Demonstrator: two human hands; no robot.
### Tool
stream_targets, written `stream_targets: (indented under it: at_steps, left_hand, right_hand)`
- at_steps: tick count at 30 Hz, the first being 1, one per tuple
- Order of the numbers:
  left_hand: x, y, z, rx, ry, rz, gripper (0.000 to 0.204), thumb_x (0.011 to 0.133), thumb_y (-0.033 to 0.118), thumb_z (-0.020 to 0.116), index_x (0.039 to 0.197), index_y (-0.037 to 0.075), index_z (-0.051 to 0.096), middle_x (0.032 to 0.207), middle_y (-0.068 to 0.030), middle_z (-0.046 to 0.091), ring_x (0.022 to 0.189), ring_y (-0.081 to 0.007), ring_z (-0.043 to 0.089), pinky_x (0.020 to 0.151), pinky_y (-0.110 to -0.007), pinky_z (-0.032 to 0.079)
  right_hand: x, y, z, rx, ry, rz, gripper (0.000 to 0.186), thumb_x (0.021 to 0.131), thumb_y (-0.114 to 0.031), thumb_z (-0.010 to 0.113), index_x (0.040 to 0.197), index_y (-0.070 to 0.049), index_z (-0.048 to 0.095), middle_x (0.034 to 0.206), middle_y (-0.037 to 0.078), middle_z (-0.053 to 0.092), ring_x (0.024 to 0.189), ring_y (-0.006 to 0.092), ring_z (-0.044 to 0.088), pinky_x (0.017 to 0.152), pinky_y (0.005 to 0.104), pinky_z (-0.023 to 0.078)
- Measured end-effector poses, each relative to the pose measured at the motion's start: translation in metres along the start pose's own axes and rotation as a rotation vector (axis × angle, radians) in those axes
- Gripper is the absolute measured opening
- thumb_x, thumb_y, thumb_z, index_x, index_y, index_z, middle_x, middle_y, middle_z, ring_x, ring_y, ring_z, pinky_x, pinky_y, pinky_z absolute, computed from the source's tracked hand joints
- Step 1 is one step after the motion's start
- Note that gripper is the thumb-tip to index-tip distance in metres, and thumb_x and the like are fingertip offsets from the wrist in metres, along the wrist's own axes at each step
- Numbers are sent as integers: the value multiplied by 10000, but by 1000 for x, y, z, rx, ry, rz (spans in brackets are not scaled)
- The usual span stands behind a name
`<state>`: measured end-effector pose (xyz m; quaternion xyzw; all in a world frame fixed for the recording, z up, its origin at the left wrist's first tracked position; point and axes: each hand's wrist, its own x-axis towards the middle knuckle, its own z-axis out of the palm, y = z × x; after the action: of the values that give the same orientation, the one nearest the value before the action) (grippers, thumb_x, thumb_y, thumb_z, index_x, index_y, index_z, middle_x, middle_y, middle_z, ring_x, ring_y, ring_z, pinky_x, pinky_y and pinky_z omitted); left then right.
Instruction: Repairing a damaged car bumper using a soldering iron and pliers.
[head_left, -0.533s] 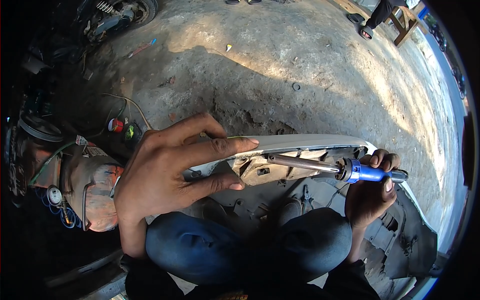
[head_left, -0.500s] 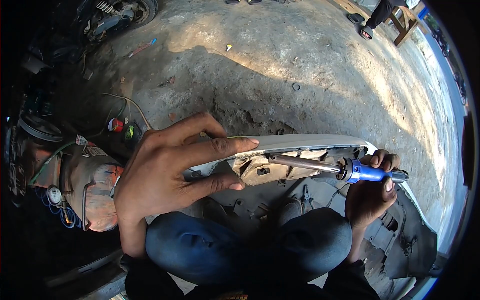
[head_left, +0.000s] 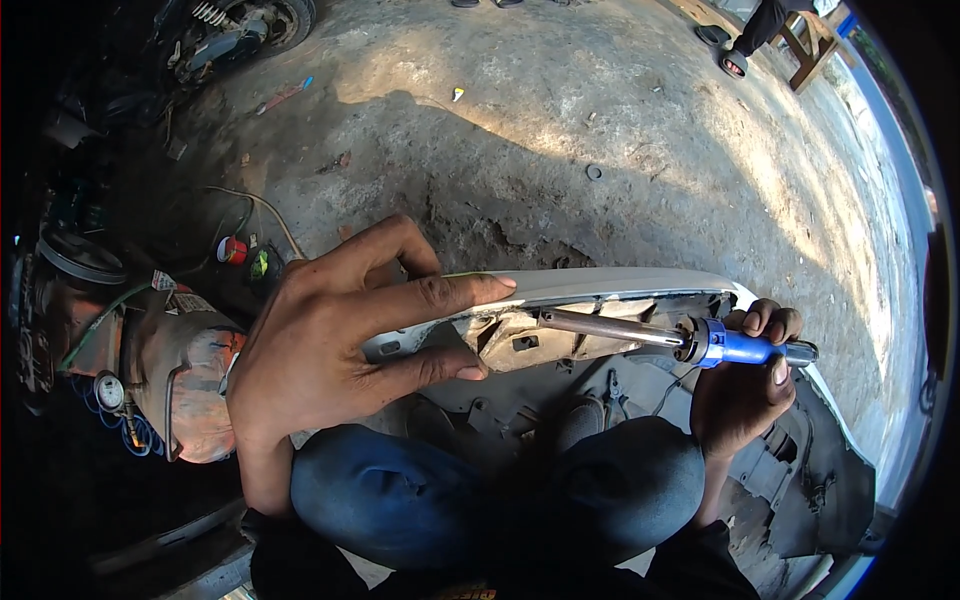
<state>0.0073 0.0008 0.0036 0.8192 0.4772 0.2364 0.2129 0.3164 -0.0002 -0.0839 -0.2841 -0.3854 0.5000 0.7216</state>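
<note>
My left hand [head_left: 340, 350] grips a long white panel [head_left: 620, 285], index finger along its top edge and thumb on its lower side. The panel's beige, ribbed underside [head_left: 510, 355] faces me. My right hand [head_left: 745, 400] is closed round the blue handle of a soldering-iron-like tool [head_left: 740, 347] at the panel's right end. The tool's long metal shaft lies horizontally across the underside, its tip near my left fingertips; whether the tip touches plastic I cannot tell. Below, between and around my bent knees [head_left: 630, 480], lie dark plastic body panels [head_left: 820, 480].
A rusty orange compressor tank [head_left: 190, 390] with gauge [head_left: 108, 390] and hoses stands at left, near a red container [head_left: 230, 250]. A motorcycle wheel [head_left: 270, 30] is at upper left. Another person's sandaled foot [head_left: 732, 62] rests beside a wooden bench [head_left: 805, 60] at upper right on the concrete floor [head_left: 530, 120].
One raised finger of my left hand has shifted slightly up and leftward. The tool and panel stay almost where they were.
</note>
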Motion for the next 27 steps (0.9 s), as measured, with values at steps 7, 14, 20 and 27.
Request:
stream_targets:
  at_steps: [7, 14, 20, 27]
  left_hand:
    - [-3, -2, -1, -21, 6, 5, 598, 576, 203, 852, 1156, 152, 713, 798, -34, 548, 644, -123, 548, 566, -275, 443]
    - [-2, -1, -2, -12, 2, -8, 608, 570, 214, 853, 1159, 160, 711, 789, -30, 549, 637, -119, 547, 550, -273, 435]
    - [-1, -1, -1, -21, 14, 4, 620, 555, 208, 854, 1156, 157, 713, 787, -35, 550, 636, -120, 546, 547, -275, 433]
    - [-2, -1, -1, -34, 12, -1, 627, 544, 194, 857, 1153, 146, 713, 793, -35, 552, 647, -125, 549, 552, -275, 436]
  right_hand:
    - [-1, -1, 3, -11, -31, 16, 362, 854, -330, 610, 1009, -71, 408, 965, 99, 440, 902, 179, 494, 740, 324, 509]
    - [0, 4, 3, -2, 20, -13, 356, 858, -316, 614, 1012, -68, 411, 961, 97, 442, 880, 176, 502, 705, 308, 521]
    - [0, 0, 2, -2, -10, 9, 367, 852, -331, 622, 1007, -69, 417, 961, 95, 447, 890, 176, 501, 683, 301, 524]
    - [-1, 1, 2, -21, -11, 8, 378, 849, -339, 632, 1013, -75, 418, 966, 89, 452, 893, 174, 506, 674, 307, 535]
